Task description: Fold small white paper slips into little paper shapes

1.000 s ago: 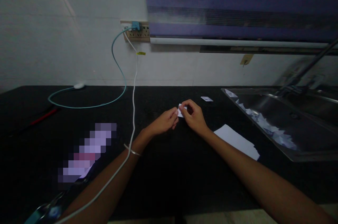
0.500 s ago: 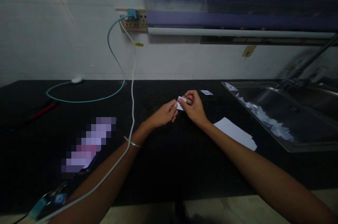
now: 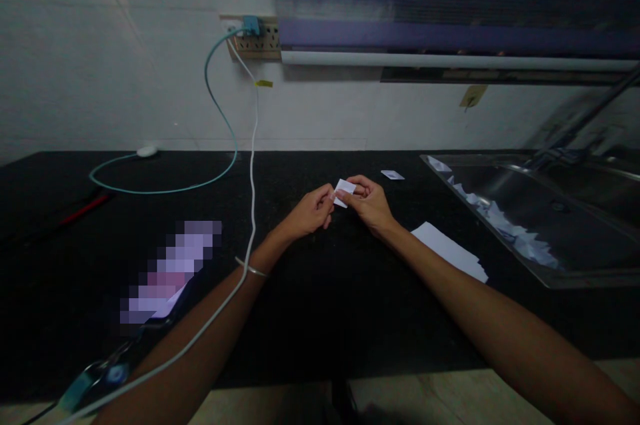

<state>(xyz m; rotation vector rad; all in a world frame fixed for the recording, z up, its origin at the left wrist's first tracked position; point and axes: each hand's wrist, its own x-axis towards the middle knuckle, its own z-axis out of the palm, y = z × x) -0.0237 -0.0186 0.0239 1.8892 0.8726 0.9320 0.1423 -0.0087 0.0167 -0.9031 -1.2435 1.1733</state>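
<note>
A: What carries everything?

B: A black stone worktop (image 3: 320, 318). At its right end is a stainless steel sink (image 3: 575, 276) strewn with torn white paper scraps (image 3: 500, 225). A flat stack of white paper sheets (image 3: 450, 251) lies just left of the sink.

A: And the hands?

B: Both forearms reach in from the front edge and meet over the middle of the worktop. The left hand (image 3: 310, 211) and right hand (image 3: 373, 205) are curled, fingertips facing each other.

A: Grasping what?

B: A small white paper slip (image 3: 344, 189). Thumb and forefinger of each hand pinch it at opposite edges, seemingly just clear of the worktop.

A: How would it handle?

B: Very light, thin and limp, I judge, and quick to crease or tear. A gentle pinch at the edges suits it best.
</note>
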